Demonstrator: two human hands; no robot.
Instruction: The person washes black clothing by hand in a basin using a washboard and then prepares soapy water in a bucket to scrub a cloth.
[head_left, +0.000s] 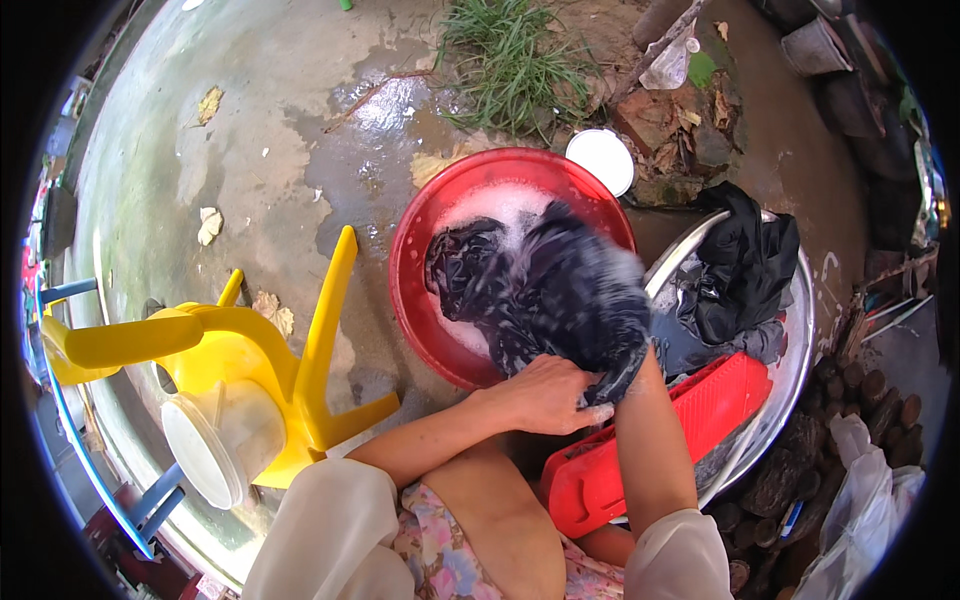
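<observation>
A wet, soapy dark garment is bunched over the red plastic basin and hangs past its near right rim. Suds lie in the basin around the cloth. My left hand is closed around a twisted end of the garment at the near rim. Of my right arm, the forearm reaches up to the cloth, but the hand is covered by dark fabric that is blurred by motion. Whether its fingers are closed cannot be seen.
At the right, a metal basin holds black cloth. A red ridged plastic board leans across its near side. A yellow plastic stool lies tipped at the left beside a white bucket. Beyond the red basin are a white lid and grass.
</observation>
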